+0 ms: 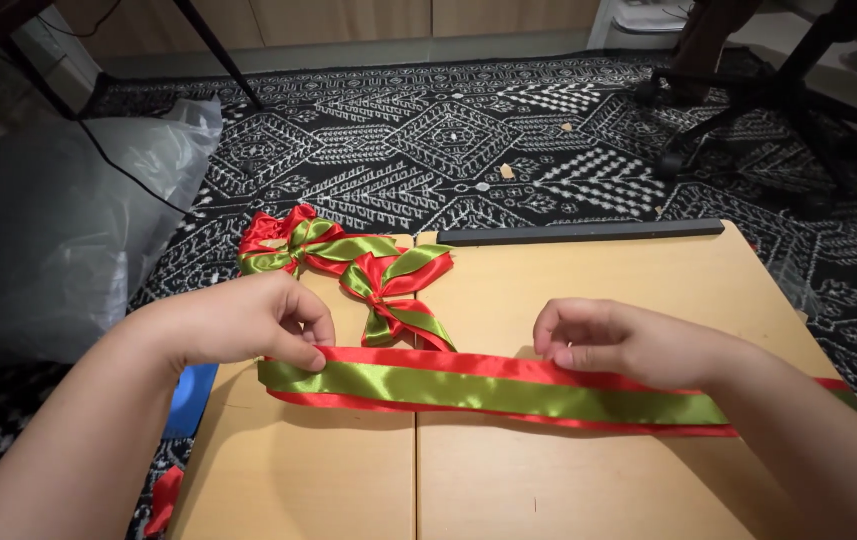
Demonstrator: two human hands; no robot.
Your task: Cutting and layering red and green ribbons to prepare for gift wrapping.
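Both forearms reach in from the bottom corners and meet over a low wooden table point(588, 470). The left hand point(248, 322) lies palm down with its fingers curled under; its thumb and forefinger pinch the left end of a long ribbon point(488, 392) against the tabletop. The right hand point(628, 345) is also palm down, wrist slightly raised, its fingertips bunched together and pressing on the ribbon's upper red edge near the middle of its length.

The ribbon is one flat strip — green satin over a wider red band — stretched across the table from the left hand, passing under the right wrist and running on toward the table's right edge. It lies roughly level, crossing the seam between the table's two panels.

Two finished bows in the same red and green rest at the table's far left corner: one bow point(283, 243) partly over the edge, the second bow point(398, 295) just beside it, its tails ending close above the ribbon. A black bar point(578, 231) runs along the far edge of the table.

On the floor there is one patterned black-and-white rug point(428, 150), one clear plastic bag point(58, 230) to the left, a blue object point(191, 398) at the table's left side — what it is cannot be told — and a red scrap point(163, 498) below it.
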